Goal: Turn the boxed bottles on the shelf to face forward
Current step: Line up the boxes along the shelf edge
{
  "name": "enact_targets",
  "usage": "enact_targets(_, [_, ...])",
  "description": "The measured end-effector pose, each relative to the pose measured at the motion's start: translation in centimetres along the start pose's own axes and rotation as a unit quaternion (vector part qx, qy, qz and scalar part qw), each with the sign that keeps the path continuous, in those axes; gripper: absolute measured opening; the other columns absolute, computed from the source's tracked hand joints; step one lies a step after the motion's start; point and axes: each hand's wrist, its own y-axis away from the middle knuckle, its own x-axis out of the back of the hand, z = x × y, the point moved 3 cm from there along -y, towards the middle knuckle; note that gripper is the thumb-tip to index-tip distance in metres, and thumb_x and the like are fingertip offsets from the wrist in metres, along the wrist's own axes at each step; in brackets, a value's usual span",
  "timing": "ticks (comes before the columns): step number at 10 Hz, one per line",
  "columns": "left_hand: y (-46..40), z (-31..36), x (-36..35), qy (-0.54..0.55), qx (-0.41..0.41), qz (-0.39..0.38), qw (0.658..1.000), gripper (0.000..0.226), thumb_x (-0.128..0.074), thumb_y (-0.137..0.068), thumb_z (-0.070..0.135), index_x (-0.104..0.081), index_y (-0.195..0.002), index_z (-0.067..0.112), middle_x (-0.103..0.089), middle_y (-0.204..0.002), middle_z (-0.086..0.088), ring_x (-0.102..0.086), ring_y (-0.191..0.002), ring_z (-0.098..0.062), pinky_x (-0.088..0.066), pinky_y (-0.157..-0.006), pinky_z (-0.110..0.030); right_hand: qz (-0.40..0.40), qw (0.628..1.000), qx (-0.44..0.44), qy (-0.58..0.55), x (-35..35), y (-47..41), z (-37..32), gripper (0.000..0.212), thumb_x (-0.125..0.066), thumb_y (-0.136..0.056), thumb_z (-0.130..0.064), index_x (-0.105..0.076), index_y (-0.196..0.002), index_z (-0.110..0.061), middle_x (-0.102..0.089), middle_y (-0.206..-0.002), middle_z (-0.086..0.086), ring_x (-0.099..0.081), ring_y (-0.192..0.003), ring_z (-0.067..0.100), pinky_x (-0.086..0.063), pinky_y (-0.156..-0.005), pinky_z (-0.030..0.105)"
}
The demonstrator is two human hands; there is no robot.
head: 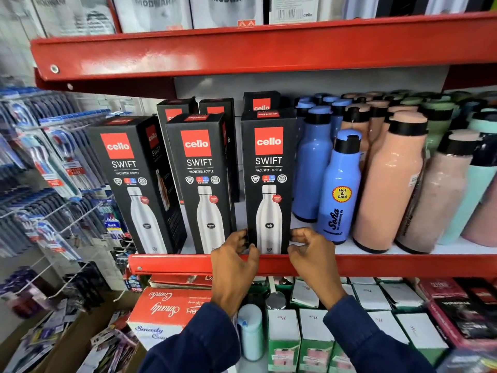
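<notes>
1. box on the right of the front row, the right boxed bottle [269,181], upright at the front lip of the red shelf [403,265], long axis vertical, printed face toward the camera.
2. flanked low down on both sides: left hand [234,262] against the lower left edge, right hand [312,257] against the lower right edge, box directly between the two, neither hand clearly nearer.
3. left fingers [240,238] curled round the left corner with the thumb on the front face; right fingers [302,234] bent in at the right corner. looks like a light two-sided pinch on the box, loose rather than clamped.
4. both forearms in dark blue sleeves, reaching up and forward from below the shelf lip, wrists just under the edge.
5. middle boxed bottle [200,181] just beside on the left, also face-on; left boxed bottle [137,184] angled, one side panel showing, probably the one left to square up.
6. blue bottle [338,189] close on the right, leaning; little room for twisting on that side, so a small turn about the vertical axis seems wisest.
</notes>
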Motion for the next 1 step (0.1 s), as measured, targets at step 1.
enact_targets(1, [0.27, 0.85, 0.83, 0.000, -0.023, 0.010, 1.000, 0.039, -0.068, -0.088, 0.014, -0.064, -0.126, 0.008, -0.075, -0.108, 0.000, -0.050, -0.077, 0.023, -0.038, -0.068, 0.011, 0.008, 1.000, -0.009, -0.011, 0.57, -0.17, -0.40, 0.025, -0.066, -0.079, -0.008, -0.068, -0.103, -0.016, -0.074, -0.096, -0.005, -0.069, -0.077, 0.005, -0.044, -0.063, 0.001])
